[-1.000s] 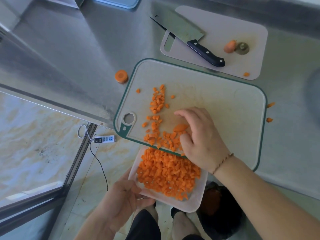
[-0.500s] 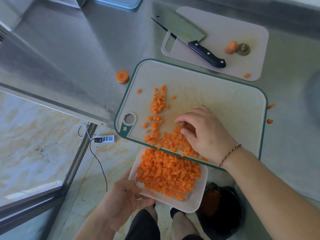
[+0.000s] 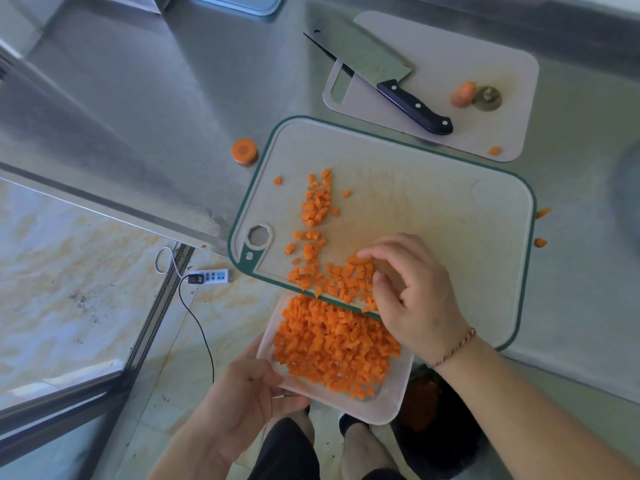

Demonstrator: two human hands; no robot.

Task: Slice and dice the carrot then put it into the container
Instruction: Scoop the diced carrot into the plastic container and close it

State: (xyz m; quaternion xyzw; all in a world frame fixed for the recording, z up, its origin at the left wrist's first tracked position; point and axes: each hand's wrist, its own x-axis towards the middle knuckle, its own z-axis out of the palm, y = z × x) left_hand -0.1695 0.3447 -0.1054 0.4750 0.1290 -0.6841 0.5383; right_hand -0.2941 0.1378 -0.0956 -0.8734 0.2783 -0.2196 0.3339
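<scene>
In the lower middle of the frame the left hand (image 3: 242, 393) is holding a shallow white container (image 3: 391, 407) by its left rim, thumb lying on the upper edge and the other fingers curled underneath. The container is sitting just below the near edge of the green-rimmed cutting board (image 3: 433, 216), which is overhanging the edge of the steel counter (image 3: 145, 98). A heap of diced carrot (image 3: 332, 344) is filling most of the container.

The right hand (image 3: 412, 292) is resting on the board's near edge at centre right, its fingers (image 3: 375, 252) bent and loosely held together, fingertips touching a cluster of carrot cubes (image 3: 346, 275) lying right at the edge above the container. It is pinching nothing that can be seen. A thin braided bracelet (image 3: 453, 348) is circling the wrist.

More carrot cubes are trailing in a line up the left part of the board (image 3: 317, 202). A round carrot slice (image 3: 244, 151) is lying on the counter just beside the board's upper left corner, and a few stray bits (image 3: 542, 213) are lying off its right edge.

In the upper right a second, pale cutting board (image 3: 485, 57) is carrying a cleaver (image 3: 370, 60) with a black handle, a carrot end (image 3: 462, 94) and a greenish stem top (image 3: 486, 98) touching it.

On the floor at lower left a white power strip (image 3: 213, 276) is lying with a black cable plugged in.
</scene>
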